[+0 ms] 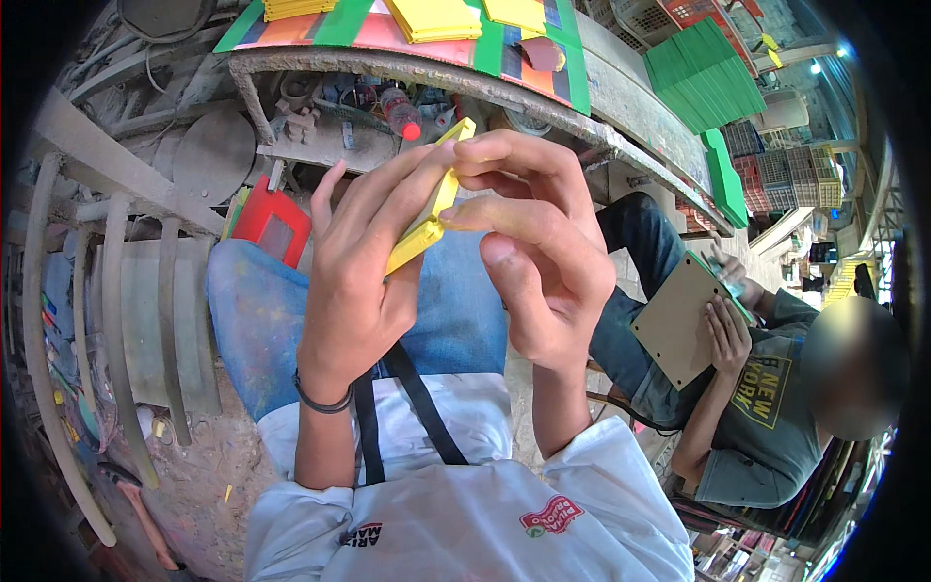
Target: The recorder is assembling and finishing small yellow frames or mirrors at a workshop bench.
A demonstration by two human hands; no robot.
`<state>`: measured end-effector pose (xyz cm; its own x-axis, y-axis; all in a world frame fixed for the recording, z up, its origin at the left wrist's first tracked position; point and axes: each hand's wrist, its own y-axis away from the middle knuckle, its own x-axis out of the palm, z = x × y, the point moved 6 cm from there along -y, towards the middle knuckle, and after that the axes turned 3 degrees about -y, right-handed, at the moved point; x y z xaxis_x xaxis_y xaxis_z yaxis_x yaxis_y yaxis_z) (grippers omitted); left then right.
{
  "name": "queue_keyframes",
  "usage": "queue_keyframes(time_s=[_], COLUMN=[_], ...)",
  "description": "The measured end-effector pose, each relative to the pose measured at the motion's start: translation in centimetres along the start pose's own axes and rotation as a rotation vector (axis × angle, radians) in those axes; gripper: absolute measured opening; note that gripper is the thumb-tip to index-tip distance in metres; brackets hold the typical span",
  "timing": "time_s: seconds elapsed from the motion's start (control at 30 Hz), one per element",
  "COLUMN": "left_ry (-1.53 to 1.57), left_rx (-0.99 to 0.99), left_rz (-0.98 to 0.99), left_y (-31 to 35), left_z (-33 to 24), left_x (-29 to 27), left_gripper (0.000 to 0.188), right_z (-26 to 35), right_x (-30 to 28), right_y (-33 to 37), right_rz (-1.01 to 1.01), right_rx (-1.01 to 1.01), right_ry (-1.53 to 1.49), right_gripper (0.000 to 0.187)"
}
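My left hand (354, 247) holds a thin stack of yellow flat panels (419, 239), tilted on edge above my lap. Its fingers lie along the panel face and the thumb is mostly hidden. My right hand (553, 257) is curled at the stack's right edge, with fingertips touching it and the thumb standing apart below. More yellow panels (433, 17) lie piled on the bench ahead.
Ahead stands a bench (417, 60) with a green-striped cover. A bottle with a red cap (400, 112) lies beneath it. Green panels (703, 76) are stacked at far right. A seated co-worker holds a brown board (676, 325). A red frame (272, 221) leans at left, near metal bars (114, 291).
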<state>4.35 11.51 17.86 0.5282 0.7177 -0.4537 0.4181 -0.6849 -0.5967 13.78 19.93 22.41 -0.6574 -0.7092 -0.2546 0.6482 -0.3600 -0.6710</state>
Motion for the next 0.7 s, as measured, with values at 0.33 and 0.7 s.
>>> queue_keyframes(time_s=[0.33, 0.7], left_ry=[0.006, -0.082], left_rx=[0.004, 0.072], left_rz=[-0.001, -0.145], left_y=[-0.07, -0.41], left_z=[-0.05, -0.06], left_x=[-0.06, -0.08], left_gripper=[0.055, 0.059], right_z=[0.11, -0.25], right_x=[-0.02, -0.04], right_y=[-0.13, 0.45], right_rz=[-0.009, -0.143], right_rx=[0.005, 0.097], right_ry=[-0.005, -0.261], right_gripper=[0.021, 0.033])
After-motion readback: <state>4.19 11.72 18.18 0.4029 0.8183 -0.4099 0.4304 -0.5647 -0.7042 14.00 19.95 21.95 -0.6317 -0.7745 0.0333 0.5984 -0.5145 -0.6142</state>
